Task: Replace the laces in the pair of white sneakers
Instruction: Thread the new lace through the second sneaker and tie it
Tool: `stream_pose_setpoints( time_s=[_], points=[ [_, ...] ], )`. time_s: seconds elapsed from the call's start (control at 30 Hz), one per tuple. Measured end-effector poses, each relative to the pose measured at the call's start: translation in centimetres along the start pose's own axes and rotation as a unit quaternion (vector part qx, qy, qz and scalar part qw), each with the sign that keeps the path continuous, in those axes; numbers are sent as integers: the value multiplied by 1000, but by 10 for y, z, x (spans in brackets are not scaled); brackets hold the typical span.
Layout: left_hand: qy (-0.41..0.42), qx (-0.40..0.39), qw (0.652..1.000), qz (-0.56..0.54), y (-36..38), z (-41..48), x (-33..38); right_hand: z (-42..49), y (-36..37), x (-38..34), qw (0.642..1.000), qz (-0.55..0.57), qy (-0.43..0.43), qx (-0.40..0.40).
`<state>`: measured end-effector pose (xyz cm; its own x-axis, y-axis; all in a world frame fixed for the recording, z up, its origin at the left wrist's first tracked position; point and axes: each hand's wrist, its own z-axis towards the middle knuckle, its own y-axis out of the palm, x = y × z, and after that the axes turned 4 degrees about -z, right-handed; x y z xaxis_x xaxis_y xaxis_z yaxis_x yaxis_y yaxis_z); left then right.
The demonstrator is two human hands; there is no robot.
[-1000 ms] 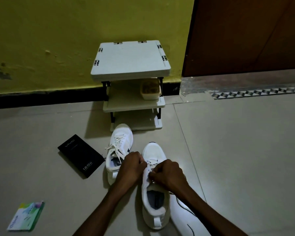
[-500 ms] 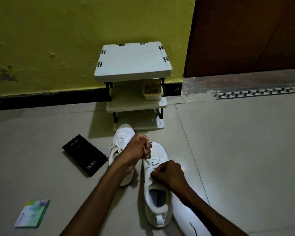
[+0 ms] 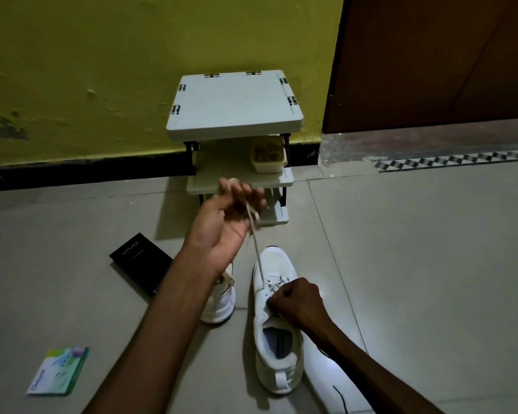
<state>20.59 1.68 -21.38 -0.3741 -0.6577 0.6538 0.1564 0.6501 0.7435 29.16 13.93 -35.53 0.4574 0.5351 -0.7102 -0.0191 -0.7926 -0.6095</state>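
Left hand (image 3: pixel 228 210) is raised off the floor, palm turned up toward the camera, fingers loosely curled with a pale lace (image 3: pixel 256 246) looped over them. The lace runs taut and straight down to the eyelets of the near sneaker (image 3: pixel 277 354). Left forearm stretches forward and up, crossing over the far sneaker (image 3: pixel 220 303). Right hand (image 3: pixel 296 300) is a closed fist, knuckles up, clamped low on the lacing area of the near sneaker and bracing it against the pull. Whether the fingertips pinch lace or upper is hidden. Right forearm comes in low from the bottom right. Near sneaker sits flat on the floor (image 3: pixel 401 264), toe pointing away, opening facing the camera, lace crossings visible between toe and fist. Far sneaker is just left of it, partly covered by the left arm, with a lace at its top. Progress, as a judgement: early to middle, one lace end being drawn through on one shoe only. Cannot tell if this lace is old coming out or new going in, and no spare laces show. Likely left: finish this shoe, then do the far one. Further out: black box (image 3: pixel 141 261) on the floor to the left, green-white packet (image 3: pixel 59 370) nearer the camera, small white shelf rack (image 3: pixel 234 106) against the yellow wall with a tub (image 3: pixel 268 153) on its middle tier.
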Motion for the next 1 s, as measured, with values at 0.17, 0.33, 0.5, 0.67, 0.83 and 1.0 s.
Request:
stream_pose_setpoints(
  time_s=[0.17, 0.33, 0.5, 0.67, 0.83, 1.0],
  points=[
    [28, 5, 791, 611, 0, -1, -18, 3, 2, 1, 1000, -9, 14, -6],
    [-121, -57, 390, 911, -51, -15, -78, 1, -2, 0, 1000, -19, 10, 1],
    [-133, -57, 616, 774, -63, -1, -60, 1, -1, 0, 1000, -15, 15, -9],
    [-90, -45, 722, 685, -58, 4, -35, 5, 1, 1, 999, -17, 32, -8],
    [0, -10, 548, 836, -62, 1, -40, 1, -9, 3, 999, 32, 16, -35],
    [16, 8, 833, 553, -48, -7, -36, -12, -27, -8, 997, 16, -78, -6]
  ],
)
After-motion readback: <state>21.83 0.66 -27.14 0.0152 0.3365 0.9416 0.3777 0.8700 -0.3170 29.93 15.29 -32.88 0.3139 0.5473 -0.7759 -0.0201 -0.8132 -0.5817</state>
